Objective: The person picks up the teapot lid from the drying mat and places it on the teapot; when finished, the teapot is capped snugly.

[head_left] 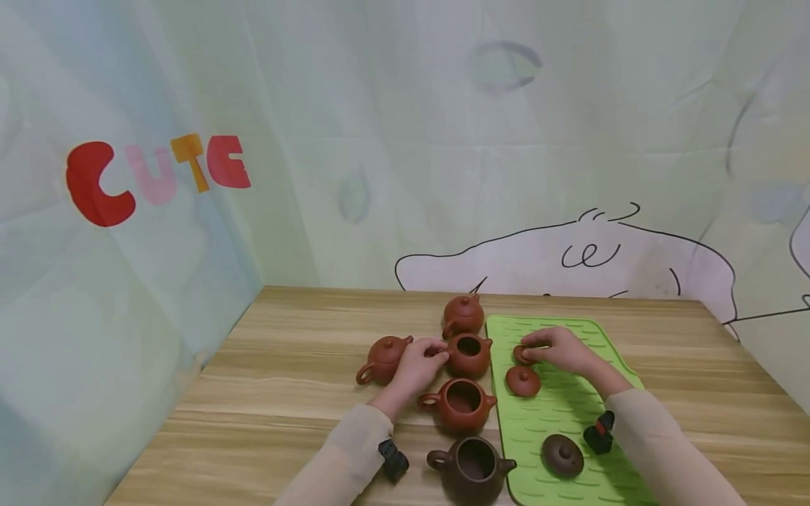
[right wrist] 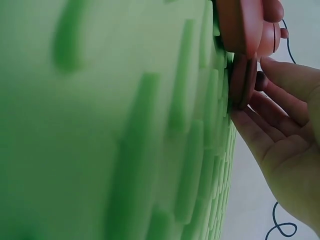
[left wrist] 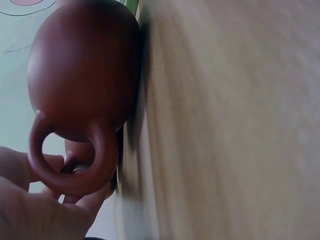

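My left hand (head_left: pixel 418 367) holds the handle side of a lidless reddish-brown teapot (head_left: pixel 469 365); its fingers hide the handle. In the left wrist view, a nearer teapot (left wrist: pixel 85 70) with a loop handle partly covers that hand (left wrist: pixel 45 205). Over the green mat, my right hand (head_left: pixel 563 350) pinches a small reddish-brown lid (head_left: pixel 521 354). The right wrist view has its fingers around that lid (right wrist: pixel 242 82), which is at the mat's surface. Next to it on the mat lies another reddish lid (head_left: pixel 523 381).
Another open reddish teapot (head_left: pixel 462 422) and a dark brown open teapot (head_left: pixel 473 485) stand nearer. Lidded teapots stand at the back (head_left: pixel 464 316) and left (head_left: pixel 383 360). On the green mat (head_left: pixel 569 407) lies a dark lid (head_left: pixel 562 455). A printed curtain (head_left: pixel 380 140) hangs behind the wooden table (head_left: pixel 253 393).
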Action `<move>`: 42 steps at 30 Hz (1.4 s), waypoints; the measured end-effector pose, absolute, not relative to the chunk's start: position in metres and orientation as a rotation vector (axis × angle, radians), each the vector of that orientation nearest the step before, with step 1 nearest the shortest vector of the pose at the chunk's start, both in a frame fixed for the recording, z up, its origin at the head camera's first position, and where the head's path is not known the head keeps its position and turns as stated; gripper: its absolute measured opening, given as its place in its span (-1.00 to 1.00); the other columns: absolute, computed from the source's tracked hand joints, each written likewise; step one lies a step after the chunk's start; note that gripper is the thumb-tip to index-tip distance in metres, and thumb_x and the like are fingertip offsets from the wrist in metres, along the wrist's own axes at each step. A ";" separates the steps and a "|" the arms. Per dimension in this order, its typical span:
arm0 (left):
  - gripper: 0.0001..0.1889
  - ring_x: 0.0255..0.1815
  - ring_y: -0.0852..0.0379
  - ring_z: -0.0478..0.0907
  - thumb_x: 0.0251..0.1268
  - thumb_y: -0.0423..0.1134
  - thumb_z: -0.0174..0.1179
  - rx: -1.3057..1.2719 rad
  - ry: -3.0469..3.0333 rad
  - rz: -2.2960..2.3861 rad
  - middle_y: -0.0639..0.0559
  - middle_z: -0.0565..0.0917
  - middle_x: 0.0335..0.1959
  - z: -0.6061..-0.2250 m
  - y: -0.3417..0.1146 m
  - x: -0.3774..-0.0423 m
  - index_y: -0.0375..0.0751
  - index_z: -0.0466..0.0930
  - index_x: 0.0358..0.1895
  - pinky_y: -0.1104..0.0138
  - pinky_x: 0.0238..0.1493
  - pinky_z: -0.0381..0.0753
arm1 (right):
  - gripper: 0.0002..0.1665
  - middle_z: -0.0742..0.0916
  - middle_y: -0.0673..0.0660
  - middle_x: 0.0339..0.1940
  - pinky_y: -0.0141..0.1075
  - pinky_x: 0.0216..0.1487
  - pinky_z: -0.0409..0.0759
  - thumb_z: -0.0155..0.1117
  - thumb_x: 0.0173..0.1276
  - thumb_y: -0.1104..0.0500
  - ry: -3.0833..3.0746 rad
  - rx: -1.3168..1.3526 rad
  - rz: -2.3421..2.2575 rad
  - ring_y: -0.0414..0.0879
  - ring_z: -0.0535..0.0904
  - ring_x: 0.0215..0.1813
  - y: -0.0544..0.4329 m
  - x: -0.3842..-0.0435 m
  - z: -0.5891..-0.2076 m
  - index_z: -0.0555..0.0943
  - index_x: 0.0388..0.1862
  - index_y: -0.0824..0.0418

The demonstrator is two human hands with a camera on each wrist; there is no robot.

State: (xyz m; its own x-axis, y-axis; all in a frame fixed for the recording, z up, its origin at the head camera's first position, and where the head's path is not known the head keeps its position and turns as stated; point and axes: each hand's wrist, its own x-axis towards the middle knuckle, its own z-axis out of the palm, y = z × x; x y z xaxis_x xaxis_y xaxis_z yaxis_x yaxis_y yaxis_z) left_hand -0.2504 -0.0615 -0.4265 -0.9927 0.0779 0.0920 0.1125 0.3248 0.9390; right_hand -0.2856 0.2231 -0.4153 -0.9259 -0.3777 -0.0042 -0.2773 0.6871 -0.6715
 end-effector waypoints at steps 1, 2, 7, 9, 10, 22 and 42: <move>-0.86 -0.15 0.04 0.50 0.27 -0.45 0.18 -0.183 -2.533 -1.796 -0.17 0.65 -0.17 -0.426 -0.061 -0.250 -0.40 0.64 -0.15 0.25 -0.08 0.50 | -0.63 0.71 0.28 -0.03 -0.04 0.00 0.58 0.27 0.34 0.17 2.753 -0.543 -1.058 0.15 0.61 0.04 0.223 -0.286 -0.415 0.63 0.03 0.39; -0.86 -0.14 0.04 0.50 0.28 -0.45 0.18 -0.176 -2.533 -1.799 -0.17 0.65 -0.16 -0.426 -0.061 -0.250 -0.40 0.64 -0.15 0.25 -0.07 0.50 | -0.64 0.72 0.27 -0.04 -0.05 -0.01 0.58 0.27 0.33 0.18 2.753 -0.545 -1.060 0.14 0.61 0.03 0.223 -0.286 -0.415 0.63 0.02 0.38; -0.88 -0.15 0.04 0.51 0.27 -0.46 0.17 -0.189 -2.524 -1.791 -0.18 0.66 -0.19 -0.426 -0.061 -0.250 -0.41 0.63 -0.17 0.25 -0.08 0.51 | -0.69 0.72 0.26 -0.08 -0.10 -0.06 0.60 0.27 0.33 0.22 2.746 -0.552 -1.071 0.09 0.63 -0.02 0.221 -0.284 -0.414 0.65 -0.02 0.38; -0.88 -0.15 0.04 0.51 0.27 -0.47 0.17 -0.197 -2.517 -1.787 -0.18 0.66 -0.19 -0.426 -0.060 -0.250 -0.42 0.63 -0.17 0.27 -0.09 0.51 | -0.70 0.72 0.27 -0.08 -0.10 -0.07 0.60 0.27 0.33 0.23 2.746 -0.554 -1.070 0.09 0.64 -0.03 0.221 -0.283 -0.413 0.65 -0.03 0.38; -0.88 -0.16 0.04 0.51 0.27 -0.47 0.18 -0.203 -2.513 -1.784 -0.18 0.66 -0.20 -0.426 -0.060 -0.250 -0.42 0.63 -0.18 0.27 -0.10 0.51 | -0.70 0.72 0.26 -0.08 -0.10 -0.08 0.61 0.27 0.33 0.23 2.745 -0.552 -1.073 0.09 0.64 -0.03 0.220 -0.282 -0.413 0.66 -0.03 0.38; -0.90 -0.17 0.07 0.51 0.28 -0.45 0.17 -0.186 -2.542 -1.735 -0.15 0.66 -0.21 -0.426 -0.058 -0.250 -0.38 0.64 -0.21 0.28 -0.09 0.50 | -0.74 0.73 0.26 -0.10 -0.16 -0.13 0.60 0.24 0.35 0.25 2.772 -0.559 -1.061 0.06 0.64 -0.06 0.219 -0.285 -0.408 0.66 -0.05 0.36; -0.90 -0.16 0.03 0.52 0.27 -0.47 0.17 -0.194 -2.541 -1.736 -0.17 0.66 -0.22 -0.422 -0.059 -0.248 -0.41 0.63 -0.21 0.26 -0.09 0.51 | -0.74 0.67 0.28 0.08 -0.09 -0.02 0.61 0.24 0.37 0.20 2.768 -0.694 -1.128 0.12 0.62 0.06 0.175 -0.292 -0.371 0.69 -0.03 0.28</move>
State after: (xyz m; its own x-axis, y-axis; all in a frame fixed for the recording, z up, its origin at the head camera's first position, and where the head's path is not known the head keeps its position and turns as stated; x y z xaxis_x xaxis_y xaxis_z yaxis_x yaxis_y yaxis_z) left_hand -0.2484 -0.0590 -0.4219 -0.9904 0.0707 0.1188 0.1364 0.3586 0.9235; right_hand -0.2922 0.1753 -0.3711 -0.8951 -0.4344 0.0998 -0.3805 0.6279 -0.6790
